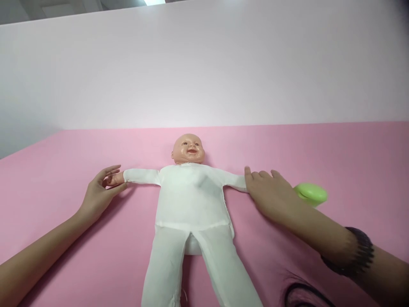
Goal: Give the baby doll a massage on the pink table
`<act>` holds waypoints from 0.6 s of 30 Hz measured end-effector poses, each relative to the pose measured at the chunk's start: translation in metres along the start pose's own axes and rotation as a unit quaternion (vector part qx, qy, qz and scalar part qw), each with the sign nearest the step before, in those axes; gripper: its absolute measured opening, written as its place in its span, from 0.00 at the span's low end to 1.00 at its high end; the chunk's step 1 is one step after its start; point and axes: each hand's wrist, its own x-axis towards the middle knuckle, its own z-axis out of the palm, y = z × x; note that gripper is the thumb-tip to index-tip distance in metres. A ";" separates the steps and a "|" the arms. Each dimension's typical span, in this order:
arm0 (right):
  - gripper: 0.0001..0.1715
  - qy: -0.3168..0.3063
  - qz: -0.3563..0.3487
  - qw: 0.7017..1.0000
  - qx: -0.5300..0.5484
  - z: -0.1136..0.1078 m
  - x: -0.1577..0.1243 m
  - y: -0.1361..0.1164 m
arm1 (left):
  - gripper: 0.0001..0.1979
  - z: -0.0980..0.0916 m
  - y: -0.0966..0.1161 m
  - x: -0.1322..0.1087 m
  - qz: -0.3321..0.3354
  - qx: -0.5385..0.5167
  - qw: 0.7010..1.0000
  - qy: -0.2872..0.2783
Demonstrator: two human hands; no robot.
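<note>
A baby doll lies on its back with both arms stretched out sideways. It wears a white top and white trousers, and its bald head points away from me. My left hand curls its fingers and thumb around the doll's bare hand, just past the cuff. Over the end of the doll's other sleeve rests my right hand, back upward, closed on that arm and hiding the doll's hand. The doll's feet fall outside the lower edge of the view.
The doll lies on a pink surface, with a pale wall behind it. A bright green object stands beyond my right wrist, partly hidden by it. A black curved loop shows at the bottom right. A dark ridged band circles my right wrist.
</note>
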 end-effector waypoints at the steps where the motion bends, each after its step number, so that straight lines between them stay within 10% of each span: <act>1: 0.26 -0.019 0.008 1.000 0.003 -0.006 0.003 0.001 | 0.39 0.001 0.000 0.000 -0.012 -0.032 0.999 0.010; 4: 0.19 -0.001 0.024 1.000 -0.006 -0.019 0.007 0.008 | 0.35 0.004 0.001 -0.001 -0.047 -0.154 0.987 0.007; 11: 0.21 0.338 0.103 0.931 0.095 -0.015 0.008 0.018 | 0.17 0.017 0.001 -0.002 -0.092 -0.306 0.947 -0.028; 18: 0.20 0.416 0.132 0.876 0.203 -0.020 0.017 0.013 | 0.22 0.040 0.024 -0.002 -0.008 -0.331 0.938 -0.107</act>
